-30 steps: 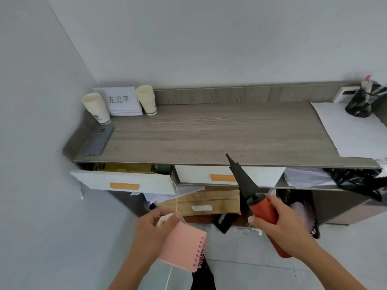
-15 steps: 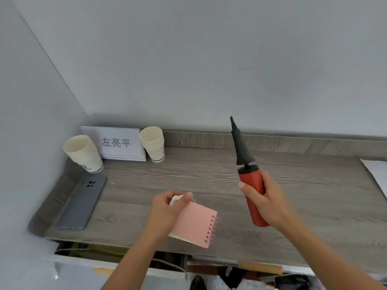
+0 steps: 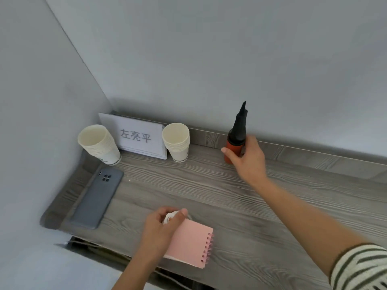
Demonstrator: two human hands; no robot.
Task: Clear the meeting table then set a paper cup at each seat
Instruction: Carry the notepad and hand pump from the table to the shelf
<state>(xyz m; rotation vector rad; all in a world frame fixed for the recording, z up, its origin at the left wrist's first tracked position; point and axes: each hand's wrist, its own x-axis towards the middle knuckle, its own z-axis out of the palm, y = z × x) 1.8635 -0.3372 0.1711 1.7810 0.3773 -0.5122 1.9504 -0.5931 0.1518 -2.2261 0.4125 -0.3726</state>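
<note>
Two stacks of cream paper cups stand at the back left of a grey wooden sideboard (image 3: 282, 206): one stack (image 3: 98, 144) near the corner, the other (image 3: 177, 142) to its right. My right hand (image 3: 247, 158) grips a red hand pump with a black cone nozzle (image 3: 236, 137), held upright near the back ledge, its base at the sideboard's surface. My left hand (image 3: 162, 231) holds a pink spiral notebook (image 3: 191, 245) together with a small white round object (image 3: 169, 217) above the front edge.
A white name card with printed characters (image 3: 139, 137) leans on the wall between the cup stacks. A grey phone (image 3: 97, 198) lies face down at the left end. Walls close the left and back sides. An open drawer shows below the front edge.
My right hand carried the pump up from below the sideboard and away to the back ledge. My left hand rose with the notebook to the front edge. The view closed in on the sideboard.
</note>
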